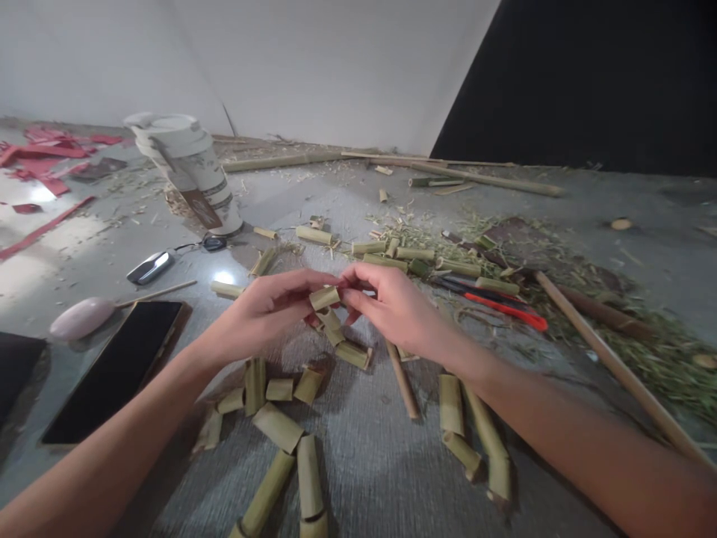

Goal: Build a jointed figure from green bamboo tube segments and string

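Observation:
A short green bamboo segment (324, 297) is held above the grey floor between both hands. My left hand (269, 306) pinches its left end and my right hand (392, 305) pinches its right end, fingers closed on it. Just below it lie more short bamboo pieces (352, 353), and several cut pieces (277, 426) are scattered near my forearms. A thin brown stick (402, 379) lies under my right wrist.
A dark phone (115, 370) and a pink oval object (81, 319) lie at the left. A white lidded tumbler (187, 170) stands behind, with a key fob (150, 267). An orange-handled cutter (504, 308), long bamboo poles (610, 366) and shavings lie to the right. Red scraps (45, 149) are far left.

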`<state>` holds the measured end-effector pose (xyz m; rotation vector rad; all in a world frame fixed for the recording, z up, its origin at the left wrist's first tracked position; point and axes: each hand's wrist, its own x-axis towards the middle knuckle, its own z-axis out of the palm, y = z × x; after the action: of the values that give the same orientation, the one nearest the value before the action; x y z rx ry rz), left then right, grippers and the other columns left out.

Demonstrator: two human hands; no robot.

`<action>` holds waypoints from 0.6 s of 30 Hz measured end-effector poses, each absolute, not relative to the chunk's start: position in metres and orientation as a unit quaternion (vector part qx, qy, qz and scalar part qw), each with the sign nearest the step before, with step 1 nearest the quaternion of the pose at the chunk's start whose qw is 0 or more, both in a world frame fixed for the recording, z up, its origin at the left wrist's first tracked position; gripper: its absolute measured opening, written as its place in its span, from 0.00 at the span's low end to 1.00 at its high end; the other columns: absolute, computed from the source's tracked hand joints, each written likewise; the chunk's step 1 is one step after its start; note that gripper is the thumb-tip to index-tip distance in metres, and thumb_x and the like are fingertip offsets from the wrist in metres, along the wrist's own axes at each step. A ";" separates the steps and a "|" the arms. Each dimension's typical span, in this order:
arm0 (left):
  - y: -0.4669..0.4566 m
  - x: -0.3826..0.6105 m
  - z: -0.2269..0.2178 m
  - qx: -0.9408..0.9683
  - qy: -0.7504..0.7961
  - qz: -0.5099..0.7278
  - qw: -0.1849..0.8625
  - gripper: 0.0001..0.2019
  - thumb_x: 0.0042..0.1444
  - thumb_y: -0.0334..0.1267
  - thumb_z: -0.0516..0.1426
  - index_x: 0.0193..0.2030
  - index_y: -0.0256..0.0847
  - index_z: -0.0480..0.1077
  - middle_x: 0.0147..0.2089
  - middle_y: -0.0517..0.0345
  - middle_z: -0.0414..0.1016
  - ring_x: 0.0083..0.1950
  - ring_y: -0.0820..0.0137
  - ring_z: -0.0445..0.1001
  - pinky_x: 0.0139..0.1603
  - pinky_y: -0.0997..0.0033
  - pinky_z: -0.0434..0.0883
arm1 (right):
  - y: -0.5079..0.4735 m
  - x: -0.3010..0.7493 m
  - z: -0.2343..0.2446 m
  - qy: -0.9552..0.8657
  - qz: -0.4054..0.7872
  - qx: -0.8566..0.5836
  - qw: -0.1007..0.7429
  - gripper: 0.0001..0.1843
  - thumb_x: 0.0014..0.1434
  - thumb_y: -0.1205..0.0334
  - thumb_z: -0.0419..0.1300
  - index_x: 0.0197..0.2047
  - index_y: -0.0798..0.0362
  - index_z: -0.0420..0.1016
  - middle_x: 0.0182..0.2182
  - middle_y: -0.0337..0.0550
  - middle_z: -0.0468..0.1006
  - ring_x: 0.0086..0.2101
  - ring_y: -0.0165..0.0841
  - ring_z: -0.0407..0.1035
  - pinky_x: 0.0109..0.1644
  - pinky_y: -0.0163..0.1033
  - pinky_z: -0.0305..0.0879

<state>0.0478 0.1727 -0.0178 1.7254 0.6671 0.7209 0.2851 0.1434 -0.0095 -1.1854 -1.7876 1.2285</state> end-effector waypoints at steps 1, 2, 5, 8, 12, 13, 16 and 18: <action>0.173 0.047 -0.017 0.728 0.279 0.299 0.551 0.15 0.73 0.38 0.60 0.62 0.46 0.80 0.52 0.52 0.83 0.44 0.69 0.79 0.46 0.71 0.79 | 0.143 0.285 -0.009 -0.683 0.471 -0.453 0.327 0.08 0.73 0.57 0.59 0.44 0.51 0.76 0.39 0.40 0.82 0.34 0.33 0.79 0.40 0.40 0.70; 0.172 0.046 -0.016 0.728 0.282 0.295 0.551 0.15 0.72 0.38 0.60 0.62 0.46 0.80 0.52 0.53 0.83 0.45 0.69 0.79 0.46 0.71 0.79 | 0.144 0.285 -0.009 -0.682 0.473 -0.453 0.326 0.07 0.72 0.58 0.60 0.43 0.51 0.76 0.38 0.40 0.82 0.34 0.33 0.79 0.40 0.40 0.70; 0.172 0.045 -0.014 0.740 0.299 0.298 0.523 0.12 0.72 0.40 0.62 0.58 0.46 0.81 0.50 0.55 0.83 0.47 0.68 0.79 0.47 0.72 0.77 | 0.144 0.284 -0.006 -0.680 0.480 -0.454 0.317 0.05 0.71 0.62 0.60 0.43 0.51 0.75 0.35 0.37 0.80 0.33 0.32 0.79 0.40 0.39 0.69; 0.173 0.046 -0.014 0.754 0.306 0.308 0.494 0.10 0.70 0.42 0.65 0.54 0.45 0.81 0.48 0.55 0.83 0.47 0.68 0.79 0.47 0.72 0.75 | 0.145 0.283 -0.004 -0.673 0.495 -0.456 0.307 0.04 0.72 0.63 0.59 0.42 0.51 0.74 0.33 0.36 0.79 0.33 0.31 0.78 0.41 0.39 0.69; 0.174 0.044 -0.014 0.768 0.299 0.305 0.477 0.10 0.70 0.42 0.64 0.54 0.45 0.81 0.49 0.55 0.83 0.46 0.68 0.79 0.48 0.71 0.75 | 0.148 0.284 -0.003 -0.663 0.523 -0.444 0.301 0.06 0.72 0.61 0.60 0.41 0.51 0.73 0.32 0.35 0.76 0.31 0.29 0.76 0.41 0.38 0.69; 0.174 0.044 -0.014 0.772 0.297 0.302 0.473 0.10 0.71 0.42 0.64 0.54 0.45 0.81 0.49 0.55 0.83 0.46 0.68 0.79 0.48 0.70 0.75 | 0.148 0.285 -0.004 -0.660 0.530 -0.440 0.300 0.06 0.72 0.61 0.60 0.41 0.51 0.73 0.32 0.34 0.75 0.31 0.28 0.75 0.41 0.38 0.68; 0.173 0.042 -0.012 0.780 0.298 0.298 0.462 0.10 0.71 0.43 0.64 0.54 0.45 0.80 0.49 0.54 0.83 0.46 0.67 0.79 0.47 0.70 0.75 | 0.150 0.286 -0.006 -0.647 0.556 -0.426 0.301 0.06 0.70 0.59 0.63 0.41 0.51 0.73 0.32 0.34 0.73 0.31 0.28 0.73 0.40 0.37 0.68; 0.173 0.042 -0.011 0.783 0.299 0.297 0.457 0.10 0.71 0.43 0.64 0.54 0.45 0.80 0.49 0.54 0.83 0.46 0.67 0.79 0.47 0.69 0.75 | 0.151 0.287 -0.008 -0.635 0.575 -0.415 0.307 0.09 0.69 0.56 0.66 0.41 0.51 0.73 0.33 0.34 0.72 0.31 0.28 0.71 0.40 0.37 0.68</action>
<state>0.0423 0.1731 -0.0112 1.9315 0.7368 0.7331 0.2870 0.1508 -0.0077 -1.0985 -1.6796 1.5204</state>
